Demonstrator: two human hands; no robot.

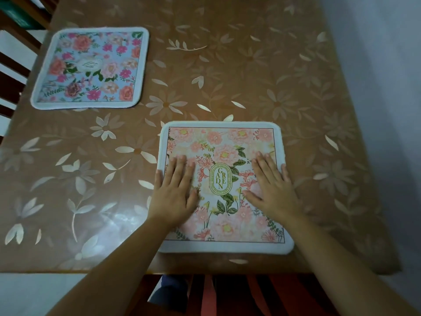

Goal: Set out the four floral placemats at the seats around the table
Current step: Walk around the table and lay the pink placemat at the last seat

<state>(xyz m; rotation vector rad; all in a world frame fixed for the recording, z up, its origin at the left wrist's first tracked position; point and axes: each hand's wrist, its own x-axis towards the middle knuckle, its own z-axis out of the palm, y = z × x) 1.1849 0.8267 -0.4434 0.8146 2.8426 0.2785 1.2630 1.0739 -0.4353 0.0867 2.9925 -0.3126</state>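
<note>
A pale pink floral placemat (224,147) with a white border and a green "GARDEN" oval lies flat near the table's front edge. My left hand (175,190) rests palm down on its left half, fingers stretched out. My right hand (272,183) lies flat on its right half, fingers apart. Neither hand grips anything. A second placemat (91,67), blue with pink and red flowers, lies flat at the far left of the table, near the left edge. No other placemats are in view.
The table (250,65) wears a brown cloth with pale leaf and flower prints. Dark wooden chair slats (13,71) stand along the left side, and another chair (218,293) sits below the front edge. A pale wall (387,65) runs along the right.
</note>
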